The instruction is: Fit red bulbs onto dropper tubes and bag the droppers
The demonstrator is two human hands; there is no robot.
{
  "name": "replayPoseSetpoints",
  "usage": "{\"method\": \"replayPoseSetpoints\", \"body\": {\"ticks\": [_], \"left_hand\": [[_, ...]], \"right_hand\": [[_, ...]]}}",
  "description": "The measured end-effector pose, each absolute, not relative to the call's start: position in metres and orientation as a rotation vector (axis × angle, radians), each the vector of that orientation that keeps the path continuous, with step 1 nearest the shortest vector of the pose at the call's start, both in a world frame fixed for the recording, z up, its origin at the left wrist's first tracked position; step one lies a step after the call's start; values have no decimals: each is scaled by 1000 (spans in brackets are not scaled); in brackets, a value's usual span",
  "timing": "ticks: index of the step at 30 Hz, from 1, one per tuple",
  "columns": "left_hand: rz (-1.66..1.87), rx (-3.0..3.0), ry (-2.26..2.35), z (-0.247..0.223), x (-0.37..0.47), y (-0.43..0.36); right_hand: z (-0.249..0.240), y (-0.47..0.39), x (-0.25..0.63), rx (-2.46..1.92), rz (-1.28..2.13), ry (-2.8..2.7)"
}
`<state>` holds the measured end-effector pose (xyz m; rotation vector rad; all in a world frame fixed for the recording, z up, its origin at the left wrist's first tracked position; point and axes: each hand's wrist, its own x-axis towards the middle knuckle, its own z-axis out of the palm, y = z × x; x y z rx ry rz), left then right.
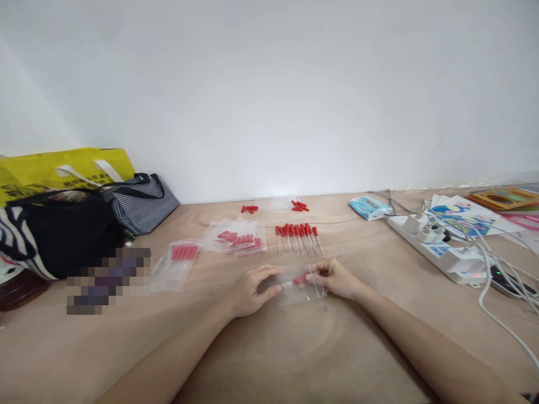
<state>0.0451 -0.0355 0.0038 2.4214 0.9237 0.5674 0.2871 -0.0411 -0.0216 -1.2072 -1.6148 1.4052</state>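
A transparent zip bag (pixel 290 295) lies between my hands, with a red-bulbed dropper (pixel 298 280) showing in it, its pale stem pointing left. My left hand (pixel 255 290) grips the bag's left end between thumb and fingers. At the other end, my right hand (pixel 330 278) pinches the bag near its zip edge, close to the red bulb. Just beyond is a row of several red-bulbed droppers (pixel 297 238). Left of them lie zip bags holding red bulbs (pixel 242 239), and farther left a filled zip bag (pixel 184 255).
Loose red bulbs (pixel 250 209) and more red bulbs (pixel 300 206) lie near the wall, beside thin pale stems (pixel 278 206). A blue tissue pack (pixel 369 207), a power strip (pixel 442 252) and trailing cables stand right. Bags (pixel 141 202) crowd the left; a pixelated patch hides something there.
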Motion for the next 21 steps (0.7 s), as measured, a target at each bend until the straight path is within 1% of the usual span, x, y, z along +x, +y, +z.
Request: {"method": "replayPoseSetpoints", "body": {"ticks": [5, 7, 9, 11, 16, 21], "left_hand": [[449, 2447, 914, 6, 31, -40], [432, 2444, 921, 6, 31, -41], [429, 2438, 927, 6, 33, -41], [424, 2436, 927, 7, 35, -40], [403, 2428, 930, 5, 34, -38], [404, 2442, 967, 1, 32, -37]], "right_hand": [[-18, -35, 302, -1348, 1433, -1456], [-15, -24, 308, -1476, 1285, -1392], [-11, -7, 314, -1627, 1038, -1346], [-8, 14, 319, -1701, 907, -1317], [-11, 61, 317, -1858, 727, -1287], [-19, 79, 312, -1902, 702, -1224]]}}
